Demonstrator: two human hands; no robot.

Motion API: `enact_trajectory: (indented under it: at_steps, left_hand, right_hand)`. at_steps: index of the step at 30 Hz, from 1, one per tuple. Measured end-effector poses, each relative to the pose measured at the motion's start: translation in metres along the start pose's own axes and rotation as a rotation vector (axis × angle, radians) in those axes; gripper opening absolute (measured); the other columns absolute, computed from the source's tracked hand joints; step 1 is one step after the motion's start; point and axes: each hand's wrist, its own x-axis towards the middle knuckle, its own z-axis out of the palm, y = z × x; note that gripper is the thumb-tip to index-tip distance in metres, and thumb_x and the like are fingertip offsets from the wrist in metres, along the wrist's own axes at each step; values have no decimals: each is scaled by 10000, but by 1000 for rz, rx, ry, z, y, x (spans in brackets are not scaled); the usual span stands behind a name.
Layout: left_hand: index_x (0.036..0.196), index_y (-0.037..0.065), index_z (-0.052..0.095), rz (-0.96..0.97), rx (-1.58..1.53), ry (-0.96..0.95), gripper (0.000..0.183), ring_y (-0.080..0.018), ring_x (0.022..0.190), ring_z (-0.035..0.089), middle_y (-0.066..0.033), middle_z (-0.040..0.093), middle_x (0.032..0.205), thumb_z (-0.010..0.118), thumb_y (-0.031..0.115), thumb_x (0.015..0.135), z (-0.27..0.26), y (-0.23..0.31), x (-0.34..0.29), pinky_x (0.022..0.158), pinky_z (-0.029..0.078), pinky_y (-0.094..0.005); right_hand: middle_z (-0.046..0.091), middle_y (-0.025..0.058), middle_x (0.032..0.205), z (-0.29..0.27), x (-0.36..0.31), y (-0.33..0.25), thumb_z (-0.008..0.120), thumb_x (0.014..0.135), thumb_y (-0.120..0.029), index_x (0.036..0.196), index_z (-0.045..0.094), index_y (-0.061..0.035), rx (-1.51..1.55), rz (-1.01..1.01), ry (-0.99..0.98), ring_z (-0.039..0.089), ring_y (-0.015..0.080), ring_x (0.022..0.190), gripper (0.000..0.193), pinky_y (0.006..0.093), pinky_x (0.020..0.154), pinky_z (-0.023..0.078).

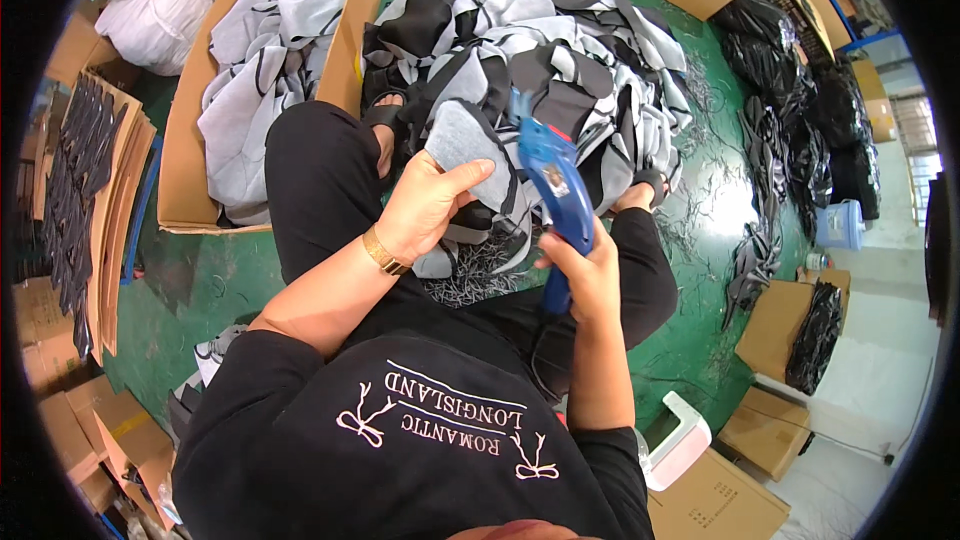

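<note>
My left hand (425,205) pinches a grey fabric piece with dark edging (462,133) between thumb and fingers, held up over my lap. In my right hand (590,270) are blue electric scissors (556,180), gripped by the body with the head pointing away from me. The cutting head is just right of the fabric piece, apart from it as far as I can tell. A power cord (537,360) runs from the handle down toward my lap. Beyond both hands, between my feet, lies a big heap of grey, white and black fabric pieces (570,30).
A cardboard box (352,50) holding grey fabric pieces stands on my left. Thin fabric trimmings (470,275) litter the green floor (715,280). Black plastic bags (765,50), a light-blue bucket (840,225) and more cartons line the right side. A white stool-like object (678,445) is at lower right.
</note>
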Motion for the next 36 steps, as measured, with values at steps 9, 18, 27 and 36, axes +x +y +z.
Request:
enact_trajectory:
  at_steps: [9, 18, 27, 36]
  left_hand:
    - [1099, 65, 587, 96, 81, 54, 284, -104, 845, 623, -11, 645, 979, 656, 31, 825, -5, 10, 3, 721, 500, -244]
    - [1067, 22, 582, 176, 195, -12, 274, -87, 846, 594, -5, 634, 960, 669, 13, 807, -3, 11, 0, 776, 477, -248]
    - [1084, -1, 604, 135, 299, -94, 283, -85, 872, 594, -18, 643, 994, 666, 12, 809, -1, 20, -4, 808, 470, -258]
    - [1085, -5, 618, 113, 354, -154, 278, -86, 900, 600, -25, 654, 1007, 663, 18, 812, -3, 22, -6, 826, 473, -265]
  right_hand:
    - [588, 63, 772, -28, -33, 2, 667, 724, -21, 1017, 553, 33, -103, 166, -86, 569, 145, 570, 319, 267, 533, 484]
    - [590, 64, 800, -32, -35, 1, 668, 718, 5, 1009, 552, 34, -132, 187, -109, 563, 133, 576, 315, 258, 512, 480]
    - [561, 19, 747, -34, -37, -8, 692, 734, -51, 1034, 563, 26, -139, 192, -104, 532, 89, 565, 335, 243, 516, 448]
    - [558, 14, 731, -34, -36, -9, 691, 731, -45, 1033, 569, 22, -117, 184, -118, 530, 87, 559, 332, 241, 509, 452]
